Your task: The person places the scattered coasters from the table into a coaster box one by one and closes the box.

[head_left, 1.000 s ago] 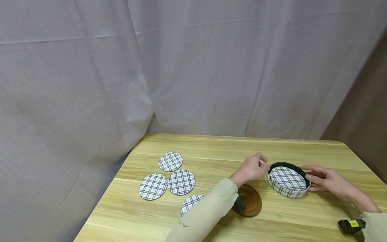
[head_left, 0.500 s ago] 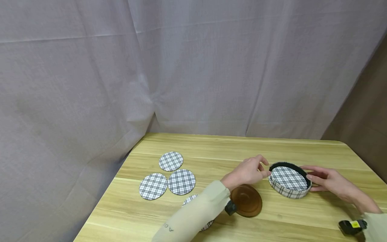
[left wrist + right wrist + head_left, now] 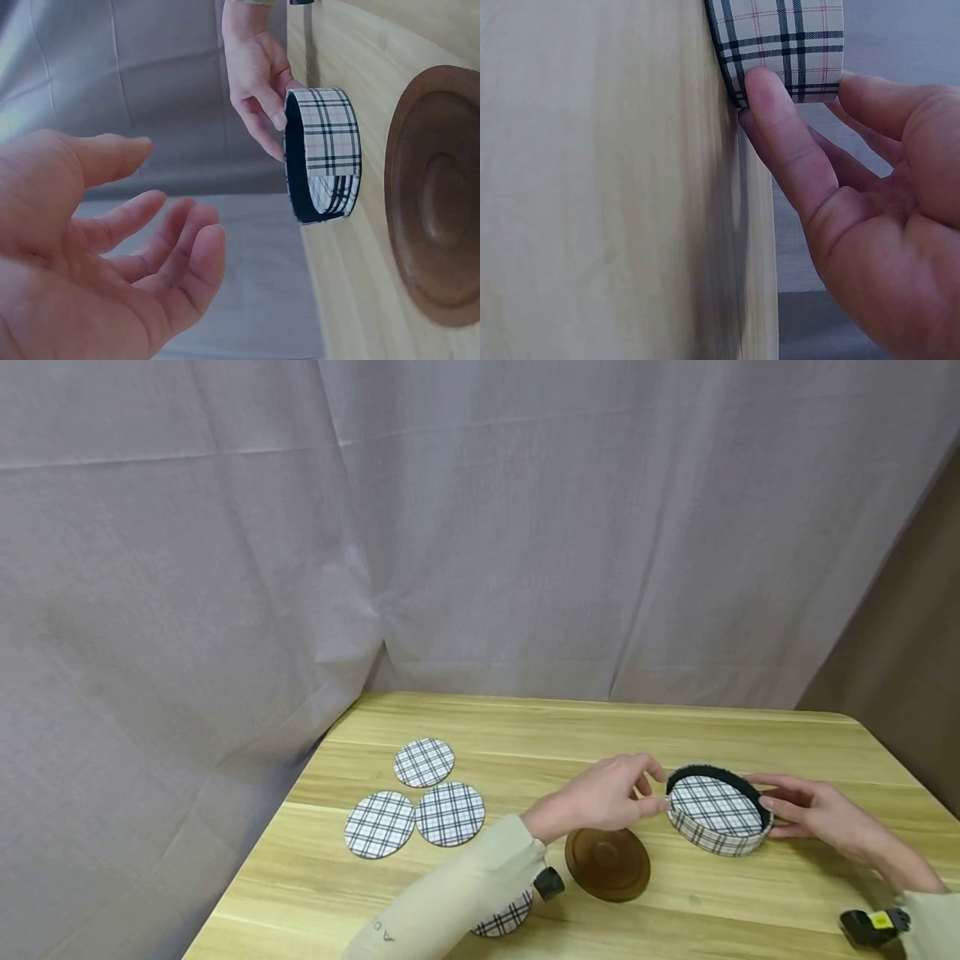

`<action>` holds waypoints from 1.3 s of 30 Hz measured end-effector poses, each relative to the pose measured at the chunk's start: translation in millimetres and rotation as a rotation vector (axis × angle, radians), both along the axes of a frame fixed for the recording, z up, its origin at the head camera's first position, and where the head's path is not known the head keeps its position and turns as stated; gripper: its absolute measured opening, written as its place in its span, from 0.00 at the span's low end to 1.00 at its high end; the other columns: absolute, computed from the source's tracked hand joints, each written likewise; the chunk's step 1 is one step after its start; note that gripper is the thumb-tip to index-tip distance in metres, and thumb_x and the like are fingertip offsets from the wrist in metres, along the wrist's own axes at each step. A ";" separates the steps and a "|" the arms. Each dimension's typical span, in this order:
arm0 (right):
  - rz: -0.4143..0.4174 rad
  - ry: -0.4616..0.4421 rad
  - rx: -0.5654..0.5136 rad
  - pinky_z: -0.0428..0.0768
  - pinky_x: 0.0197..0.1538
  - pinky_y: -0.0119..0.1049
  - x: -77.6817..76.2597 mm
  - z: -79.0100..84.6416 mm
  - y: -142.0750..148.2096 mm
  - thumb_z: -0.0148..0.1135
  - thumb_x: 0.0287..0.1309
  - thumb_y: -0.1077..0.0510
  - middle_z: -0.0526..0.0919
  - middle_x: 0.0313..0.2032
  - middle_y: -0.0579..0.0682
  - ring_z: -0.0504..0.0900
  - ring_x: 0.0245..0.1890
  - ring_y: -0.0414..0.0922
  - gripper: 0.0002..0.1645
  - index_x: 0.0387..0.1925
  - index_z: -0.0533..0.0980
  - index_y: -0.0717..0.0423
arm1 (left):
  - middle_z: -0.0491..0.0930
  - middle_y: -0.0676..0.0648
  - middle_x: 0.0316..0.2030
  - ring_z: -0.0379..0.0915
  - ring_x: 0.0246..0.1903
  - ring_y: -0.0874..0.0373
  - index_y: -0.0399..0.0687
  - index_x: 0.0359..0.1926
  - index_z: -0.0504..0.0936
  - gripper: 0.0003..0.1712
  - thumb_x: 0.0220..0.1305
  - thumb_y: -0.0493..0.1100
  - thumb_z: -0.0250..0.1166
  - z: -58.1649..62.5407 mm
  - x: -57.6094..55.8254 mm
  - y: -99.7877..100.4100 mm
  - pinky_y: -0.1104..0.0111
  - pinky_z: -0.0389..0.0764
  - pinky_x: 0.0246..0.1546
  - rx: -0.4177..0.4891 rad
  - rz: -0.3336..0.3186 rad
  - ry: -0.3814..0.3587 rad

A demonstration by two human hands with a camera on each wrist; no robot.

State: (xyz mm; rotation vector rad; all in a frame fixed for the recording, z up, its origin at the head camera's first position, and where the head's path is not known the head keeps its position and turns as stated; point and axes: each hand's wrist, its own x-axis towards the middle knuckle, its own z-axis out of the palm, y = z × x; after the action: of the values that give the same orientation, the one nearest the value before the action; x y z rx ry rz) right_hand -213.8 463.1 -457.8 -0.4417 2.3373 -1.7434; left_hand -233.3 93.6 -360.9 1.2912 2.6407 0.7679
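Observation:
In the head view, a round plaid coaster holder [image 3: 723, 843] with a dark lining stands at the right of the table, and a plaid disc [image 3: 716, 806] shows inside it. My right hand [image 3: 825, 814] holds the holder's right side, thumb at the rim and fingers along the outer wall, as the right wrist view also shows. At the left side, my left hand [image 3: 611, 793] hovers by the rim with loosely bent fingers. Nothing is between those fingers in the left wrist view, where a gap in the holder's wall [image 3: 330, 131] is visible.
A round brown disc with raised rings [image 3: 609, 864] lies below my left wrist. Plaid coasters lie to the left: one at the back [image 3: 424, 762] and two in front [image 3: 379, 824]. My left sleeve [image 3: 457, 893] partly covers another coaster [image 3: 506, 917]. Behind the table hangs a grey curtain.
My left forearm has swung left and nearer me, uncovering more of the brown disc, while the left fingers stay by the holder's rim. The right hand keeps its hold.

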 end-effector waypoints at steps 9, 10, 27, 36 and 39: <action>-0.013 0.005 0.023 0.86 0.41 0.42 0.7 0.4 -0.7 0.49 0.71 0.67 0.78 0.50 0.25 0.84 0.43 0.38 0.26 0.66 0.70 0.47 | 0.79 0.57 0.47 0.74 0.37 0.73 0.59 0.59 0.72 0.22 0.69 0.58 0.59 12.8 13.7 -24.6 0.85 0.69 0.38 -0.104 -0.058 0.061; -0.017 0.005 0.024 0.86 0.41 0.42 0.7 1.1 -0.9 0.49 0.71 0.67 0.78 0.50 0.25 0.84 0.43 0.37 0.26 0.66 0.71 0.46 | 0.79 0.57 0.47 0.74 0.38 0.72 0.59 0.59 0.72 0.22 0.69 0.58 0.59 13.0 14.6 -28.3 0.85 0.70 0.38 -0.106 -0.063 0.061; 0.011 0.010 -0.013 0.86 0.41 0.43 2.2 0.3 -1.0 0.49 0.71 0.68 0.79 0.50 0.26 0.85 0.43 0.39 0.26 0.65 0.71 0.47 | 0.74 0.56 0.41 0.65 0.35 0.70 0.53 0.59 0.75 0.23 0.70 0.58 0.57 -11.0 30.2 -97.0 0.85 0.67 0.34 -0.204 -0.217 0.330; -0.012 -0.012 0.008 0.86 0.42 0.42 1.3 1.2 -0.6 0.49 0.71 0.66 0.78 0.50 0.25 0.84 0.44 0.37 0.25 0.65 0.71 0.45 | 0.75 0.54 0.46 0.68 0.39 0.69 0.53 0.60 0.74 0.25 0.70 0.59 0.57 -30.0 32.2 -122.3 0.82 0.71 0.39 -0.289 -0.225 0.309; -0.018 -0.009 0.016 0.86 0.41 0.42 0.7 1.2 -0.6 0.50 0.71 0.66 0.78 0.50 0.24 0.84 0.43 0.37 0.25 0.65 0.71 0.46 | 0.74 0.54 0.47 0.68 0.40 0.69 0.53 0.61 0.74 0.25 0.70 0.60 0.57 -37.0 30.5 -129.6 0.82 0.72 0.41 -0.303 -0.201 0.269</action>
State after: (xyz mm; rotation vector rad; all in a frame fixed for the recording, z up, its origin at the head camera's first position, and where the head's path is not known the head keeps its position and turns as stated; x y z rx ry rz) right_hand -213.1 462.5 -456.6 -0.4107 2.3548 -1.7300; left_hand -202.8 -36.0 -397.9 1.6285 2.6257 0.1674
